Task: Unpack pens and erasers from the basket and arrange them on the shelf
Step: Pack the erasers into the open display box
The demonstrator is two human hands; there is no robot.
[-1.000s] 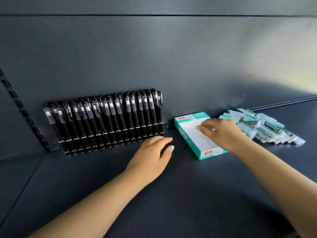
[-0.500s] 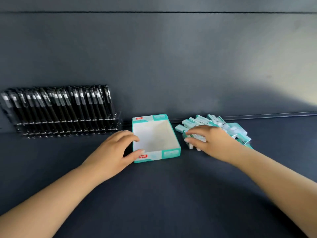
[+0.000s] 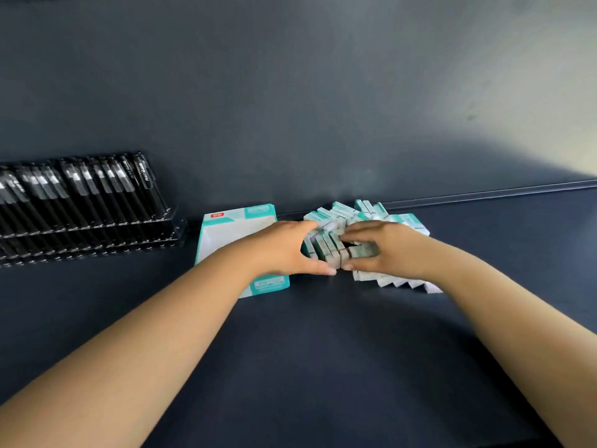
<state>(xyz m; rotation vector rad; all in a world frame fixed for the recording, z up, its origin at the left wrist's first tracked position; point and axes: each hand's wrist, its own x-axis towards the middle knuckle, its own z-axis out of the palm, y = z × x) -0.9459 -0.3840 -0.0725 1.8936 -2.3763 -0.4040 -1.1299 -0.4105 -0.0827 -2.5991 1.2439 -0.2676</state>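
Observation:
A heap of small erasers in teal and white sleeves lies on the dark shelf against the back wall. My left hand and my right hand curl round a bunch of these erasers from either side, thumbs nearly meeting at the front. An empty teal and white carton lies open just left of the heap, partly under my left wrist. Black pens stand in a clear rack at the far left.
The dark back wall rises right behind the erasers and the pens. A thin rail runs along the shelf's back edge to the right. Bare shelf surface stretches in front of my arms.
My left hand has left the carton and joined my right hand on the eraser heap. The view has shifted right, so the pens now sit at the left edge.

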